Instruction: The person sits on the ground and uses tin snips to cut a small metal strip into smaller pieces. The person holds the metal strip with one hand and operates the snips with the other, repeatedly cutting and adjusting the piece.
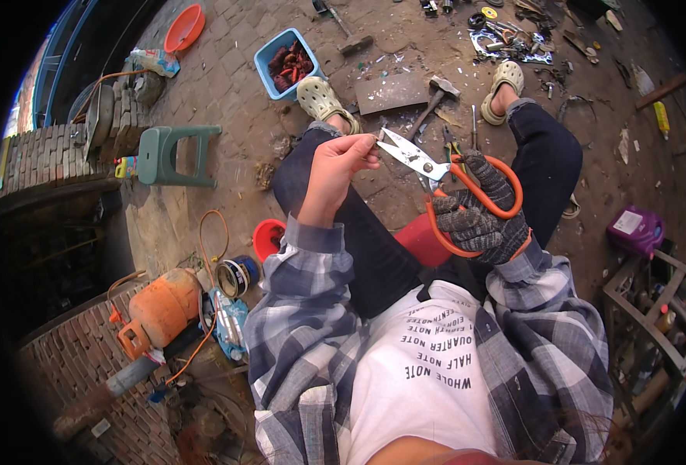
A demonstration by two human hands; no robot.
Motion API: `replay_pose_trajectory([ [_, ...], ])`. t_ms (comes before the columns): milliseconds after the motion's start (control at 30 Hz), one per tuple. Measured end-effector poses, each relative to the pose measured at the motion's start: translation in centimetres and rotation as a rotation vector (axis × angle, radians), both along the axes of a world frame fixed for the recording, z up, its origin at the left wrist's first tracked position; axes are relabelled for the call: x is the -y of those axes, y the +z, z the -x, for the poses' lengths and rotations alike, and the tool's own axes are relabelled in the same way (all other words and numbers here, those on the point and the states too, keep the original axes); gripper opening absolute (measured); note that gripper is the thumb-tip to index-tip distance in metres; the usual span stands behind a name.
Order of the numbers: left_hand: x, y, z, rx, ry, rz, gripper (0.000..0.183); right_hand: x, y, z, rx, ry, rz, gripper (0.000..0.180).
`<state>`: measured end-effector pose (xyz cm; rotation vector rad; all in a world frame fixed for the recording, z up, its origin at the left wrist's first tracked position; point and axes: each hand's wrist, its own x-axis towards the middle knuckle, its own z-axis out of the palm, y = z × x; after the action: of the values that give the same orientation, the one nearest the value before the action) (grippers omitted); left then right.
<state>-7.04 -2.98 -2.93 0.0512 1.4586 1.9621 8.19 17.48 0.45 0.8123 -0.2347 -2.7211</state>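
Note:
In my gloved right hand [479, 212] are large scissors with orange handles [511, 180]; their blades are parted and point up and left. My bare left hand [340, 168] is at the blade tips, thumb and fingers pinched on a small thing that I cannot make out. Beyond the blades, a hammer [445, 87] lies on the ground by a flat metal plate [392, 93]. Pliers [450, 142] and a screwdriver [474, 125] lie between my feet, partly behind the scissors.
A blue basin [261, 58] with dark red pieces stands by my left foot. To the left are a green stool [157, 157] and an orange gas cylinder [165, 308] with a hose. Metal parts [508, 40] lie ahead; a purple jug [633, 229] stands at the right.

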Motion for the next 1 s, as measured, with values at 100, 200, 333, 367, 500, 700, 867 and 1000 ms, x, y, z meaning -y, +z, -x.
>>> replay_pose_trajectory([
  [100, 0.0, 0.2, 0.0, 0.001, -0.012, 0.021, 0.021, -0.3, 0.6, -0.2, -0.041, 0.015, 0.015, 0.031],
  [200, 0.0, 0.2, 0.1, 0.019, -0.011, 0.011, 0.021, 0.0, -0.4, -0.5, -0.296, 0.026, -0.088, 0.031],
  [333, 0.2, 0.4, 0.5, 0.082, -0.055, 0.021, 0.020, 1.0, -0.5, -1.1, -0.223, 0.098, -0.759, 0.030],
  [367, 0.2, 0.5, 0.6, 0.083, -0.052, 0.002, 0.020, 1.1, -1.4, -1.3, -0.298, 0.075, -0.754, 0.030],
  [500, -0.1, 0.1, 0.3, 0.083, -0.007, -0.059, 0.021, 0.2, -1.0, 0.3, -0.459, 0.112, 0.160, 0.031],
  [700, -0.3, 0.3, 0.4, 0.029, 0.008, -0.053, 0.021, 0.1, -0.9, -0.6, -0.350, -0.038, -0.137, 0.036],
  [867, -0.1, 0.3, 0.6, 0.003, -0.018, 0.026, 0.021, 0.2, 0.1, -0.4, -0.265, -0.045, -0.439, 0.031],
  [1000, -0.6, 0.3, 0.1, 0.028, 0.026, -0.007, 0.021, 0.2, 0.1, -0.4, -0.346, -0.071, -0.100, 0.037],
])
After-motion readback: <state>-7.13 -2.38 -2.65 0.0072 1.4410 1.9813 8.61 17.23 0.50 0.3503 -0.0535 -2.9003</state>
